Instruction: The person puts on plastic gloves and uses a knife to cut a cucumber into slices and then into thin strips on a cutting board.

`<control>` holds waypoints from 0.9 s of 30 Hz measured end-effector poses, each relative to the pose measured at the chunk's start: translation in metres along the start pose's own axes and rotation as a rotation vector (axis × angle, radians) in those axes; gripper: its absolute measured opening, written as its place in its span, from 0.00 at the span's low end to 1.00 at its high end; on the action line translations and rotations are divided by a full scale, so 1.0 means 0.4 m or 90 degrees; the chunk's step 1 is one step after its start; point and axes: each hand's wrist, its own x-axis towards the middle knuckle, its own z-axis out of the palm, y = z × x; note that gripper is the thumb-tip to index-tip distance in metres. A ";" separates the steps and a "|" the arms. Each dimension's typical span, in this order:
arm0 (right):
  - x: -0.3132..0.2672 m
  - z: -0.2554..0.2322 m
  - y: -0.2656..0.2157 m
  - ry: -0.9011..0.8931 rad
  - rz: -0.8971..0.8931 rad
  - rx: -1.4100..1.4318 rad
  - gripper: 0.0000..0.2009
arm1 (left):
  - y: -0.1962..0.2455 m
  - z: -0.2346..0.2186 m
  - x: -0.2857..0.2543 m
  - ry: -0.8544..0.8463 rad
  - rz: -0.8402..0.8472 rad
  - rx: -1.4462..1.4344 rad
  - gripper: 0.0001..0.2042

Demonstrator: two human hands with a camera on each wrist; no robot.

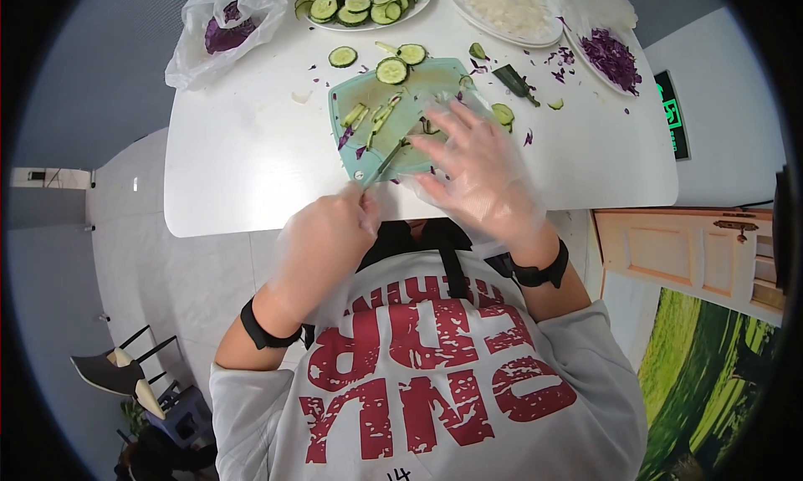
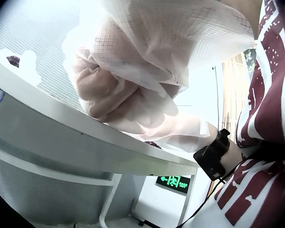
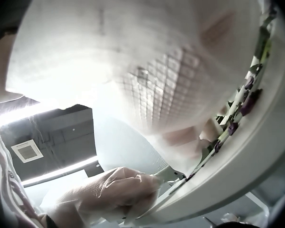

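My left hand, in a clear plastic glove, grips a knife at the front edge of the table. The knife's slim, greenish length slants up over the green cutting board. My gloved right hand is spread over the board's right side, its fingers fairly straight, with bits of cucumber partly hidden beneath. Cut cucumber strips lie on the board's left half among purple cabbage shreds. A cucumber slice rests at the board's far edge. In the left wrist view, the glove covers curled fingers.
Along the back stand a plate of cucumber slices, a plate of pale shreds and a plate of purple cabbage. A plastic bag holds more cabbage. A cucumber end lies right of the board.
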 end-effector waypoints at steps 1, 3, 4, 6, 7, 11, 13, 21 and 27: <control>-0.001 0.003 0.000 0.008 0.001 0.006 0.21 | -0.006 -0.002 -0.007 -0.015 -0.014 -0.013 0.11; -0.004 0.004 0.003 0.017 0.005 0.011 0.21 | -0.019 -0.011 -0.021 -0.048 -0.034 -0.038 0.11; -0.004 0.003 0.008 -0.008 0.006 0.031 0.22 | -0.025 -0.015 -0.027 -0.080 -0.057 -0.062 0.11; -0.006 0.008 0.020 -0.035 0.007 0.050 0.23 | -0.034 -0.018 -0.037 -0.075 -0.058 -0.078 0.12; -0.011 0.018 0.029 -0.031 0.003 0.048 0.25 | -0.035 -0.018 -0.040 -0.069 -0.061 -0.094 0.12; -0.016 0.005 0.038 -0.033 -0.005 0.017 0.28 | -0.029 -0.019 -0.043 -0.074 -0.118 -0.158 0.12; -0.014 -0.011 0.041 -0.048 0.018 0.008 0.28 | -0.028 -0.018 -0.042 -0.057 -0.139 -0.190 0.12; -0.016 -0.009 0.048 -0.039 0.022 -0.005 0.28 | -0.011 -0.026 -0.026 -0.084 -0.141 -0.230 0.13; -0.014 -0.002 0.050 -0.046 0.017 -0.013 0.27 | 0.013 -0.039 -0.005 -0.104 -0.139 -0.232 0.13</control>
